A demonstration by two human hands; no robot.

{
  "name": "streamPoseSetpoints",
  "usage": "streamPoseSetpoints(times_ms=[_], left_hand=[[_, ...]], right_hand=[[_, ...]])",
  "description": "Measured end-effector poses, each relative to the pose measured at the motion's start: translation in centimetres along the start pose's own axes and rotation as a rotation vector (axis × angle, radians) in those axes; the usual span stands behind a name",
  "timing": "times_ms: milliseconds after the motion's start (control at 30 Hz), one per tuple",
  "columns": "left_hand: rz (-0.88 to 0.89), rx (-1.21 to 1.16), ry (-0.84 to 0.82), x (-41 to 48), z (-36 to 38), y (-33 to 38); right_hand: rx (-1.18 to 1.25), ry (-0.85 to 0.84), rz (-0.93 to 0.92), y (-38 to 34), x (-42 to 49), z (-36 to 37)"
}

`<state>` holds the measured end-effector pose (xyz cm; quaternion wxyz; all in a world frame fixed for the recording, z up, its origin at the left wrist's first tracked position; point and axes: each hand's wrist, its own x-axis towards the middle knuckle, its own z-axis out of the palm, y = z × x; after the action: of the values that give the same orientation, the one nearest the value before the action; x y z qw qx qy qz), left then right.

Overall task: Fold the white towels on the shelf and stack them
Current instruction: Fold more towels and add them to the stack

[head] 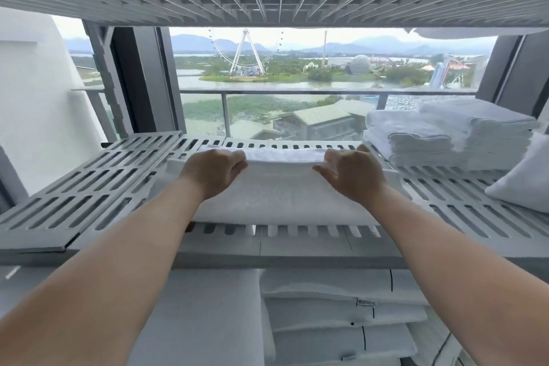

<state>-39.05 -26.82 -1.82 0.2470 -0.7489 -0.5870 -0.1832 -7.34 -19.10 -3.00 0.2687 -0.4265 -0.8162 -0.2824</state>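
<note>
A white towel (pixel 279 190) lies across the middle of the grey slatted shelf (pixel 89 187), partly folded, with its far edge raised. My left hand (pixel 212 171) grips that raised edge near its left end, fingers curled over the fold. My right hand (pixel 352 172) grips the same edge near its right end. Both forearms reach in from the front. A stack of folded white towels (pixel 445 135) sits at the back right of the shelf, apart from my hands.
A white pillow (pixel 525 178) leans at the shelf's right edge. Another slatted shelf (pixel 267 3) hangs close overhead. Below the shelf lie folded white linens (pixel 341 315) with a dark logo. Behind the shelf is a window with a balcony rail.
</note>
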Motion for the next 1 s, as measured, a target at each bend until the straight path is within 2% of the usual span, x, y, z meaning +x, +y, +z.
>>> streamPoseSetpoints(times_ms=[100, 200, 300, 367, 533, 600, 667, 767, 900, 1000], left_hand=[[-0.061, -0.034, -0.166, 1.0, 2.1, -1.2], [-0.130, -0.126, -0.382, 0.8, 3.9, -2.2], [-0.164, -0.187, -0.333, 0.8, 5.0, -2.6], [-0.168, -0.174, -0.289, 1.1, 5.3, -2.5], [-0.219, -0.188, -0.258, 1.2, 5.5, -2.3], [-0.242, -0.197, -0.209, 0.9, 5.6, -2.1], [-0.256, -0.204, -0.164, 0.6, 5.8, -1.9], [-0.270, -0.219, -0.236, 0.3, 6.4, -2.1], [-0.296, -0.269, -0.317, 0.5, 6.7, -2.6], [-0.303, -0.222, -0.368, 1.1, 6.5, -2.7]], right_hand=[[0.051, -0.151, 0.055, 0.2, 0.5, 3.1], [0.221, -0.389, 0.230, 1.0, 0.0, 5.3], [0.303, -0.476, 0.288, 1.6, 0.2, 5.8], [0.299, -0.466, 0.276, 1.5, 0.4, 5.7], [0.269, -0.177, 0.223, 1.1, 0.1, 5.3], [0.278, -0.126, 0.197, 1.2, 0.0, 5.3], [0.281, -0.192, 0.209, 1.3, 0.2, 5.7], [0.315, -0.427, 0.292, 1.4, 0.4, 7.0], [0.354, -0.398, 0.250, 1.6, 0.5, 7.2], [0.377, -0.367, 0.195, 1.4, 0.5, 6.9]])
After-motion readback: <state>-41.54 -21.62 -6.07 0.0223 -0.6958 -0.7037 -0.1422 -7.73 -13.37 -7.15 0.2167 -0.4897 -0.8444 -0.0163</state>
